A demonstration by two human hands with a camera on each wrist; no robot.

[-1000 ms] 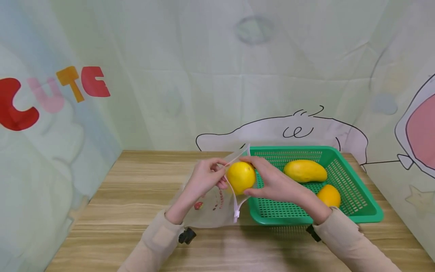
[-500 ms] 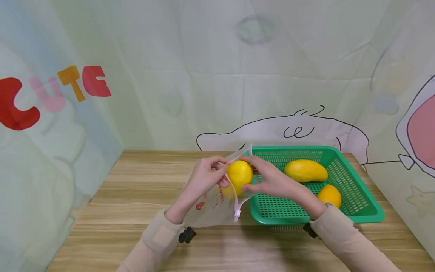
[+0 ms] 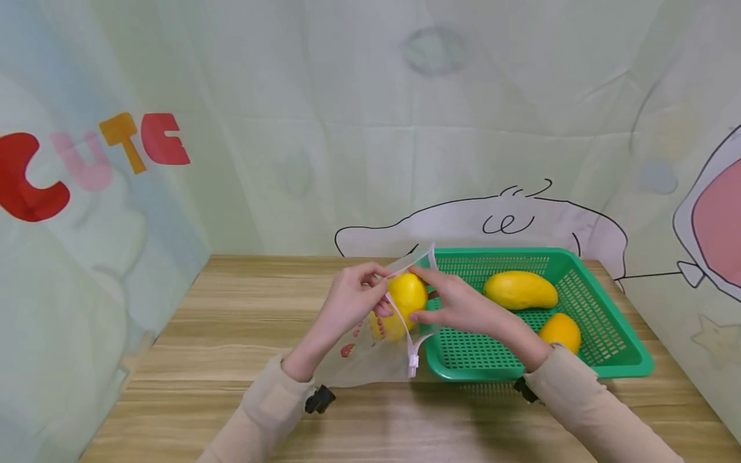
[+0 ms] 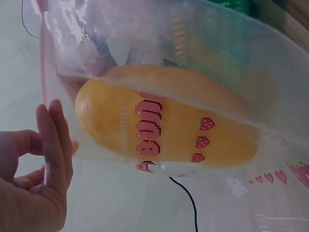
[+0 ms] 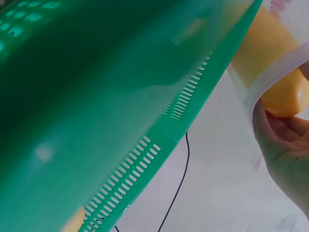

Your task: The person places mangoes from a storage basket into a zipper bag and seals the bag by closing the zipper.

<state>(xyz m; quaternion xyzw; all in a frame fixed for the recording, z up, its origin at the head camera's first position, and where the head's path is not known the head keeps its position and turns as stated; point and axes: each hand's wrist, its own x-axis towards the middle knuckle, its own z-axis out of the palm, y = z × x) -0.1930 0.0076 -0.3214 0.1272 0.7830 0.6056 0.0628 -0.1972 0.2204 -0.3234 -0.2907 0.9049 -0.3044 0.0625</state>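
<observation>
A yellow mango [image 3: 410, 292] lies mostly inside a clear zip bag [image 3: 367, 368] printed with red strawberries. My left hand [image 3: 354, 297] pinches the upper edge of the bag's mouth between thumb and fingers. From the right, my right hand [image 3: 463, 307] grips the mango's near end, its fingers reaching just into the mouth. The left wrist view shows the long mango [image 4: 169, 116] through the printed film. In the right wrist view its tip [image 5: 289, 99] pokes past the bag's rim into the hand. A white slider [image 3: 413, 364] sits at the front corner of the mouth.
Right of the bag stands a green plastic basket [image 3: 613, 341], with another mango [image 3: 521, 290] and an orange-yellow fruit [image 3: 561, 332] inside. All rests on a wood-grain table [image 3: 243, 321], backed by a printed curtain [image 3: 370, 128].
The mango has moved leftward, deeper into the bag, with my right hand following it. The bag's mouth and slider have shifted slightly right. My left hand has kept its pinch.
</observation>
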